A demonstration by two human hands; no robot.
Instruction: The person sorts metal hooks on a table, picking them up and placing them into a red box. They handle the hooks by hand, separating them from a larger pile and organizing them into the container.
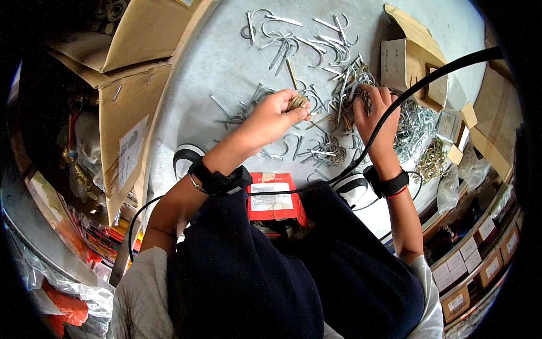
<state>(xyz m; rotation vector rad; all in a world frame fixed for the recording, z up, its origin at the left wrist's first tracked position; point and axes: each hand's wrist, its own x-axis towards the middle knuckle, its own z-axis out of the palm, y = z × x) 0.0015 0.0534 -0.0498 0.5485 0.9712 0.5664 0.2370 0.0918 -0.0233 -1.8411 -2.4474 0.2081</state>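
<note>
My left hand (272,120) is closed around a small bunch of brass-coloured curved metal pieces (297,101), pinched between thumb and fingers. To its right, my right hand (377,121) reaches down into a tangled pile of hooked nails (347,90), its bent fingers apart and touching the metal. Silver J-shaped hooks (276,48) are scattered on the grey floor beyond my hands. A small cluster of hooks (324,150) lies between and below the hands. Another group (231,116) is left of my left hand.
An open cardboard box (409,65) lies by the pile at the right, with brass-coloured pieces (432,158) nearer me. A large carton (132,124) stands left. A red box (271,198) sits between my shoes. A black cable (389,110) crosses in front of my right hand.
</note>
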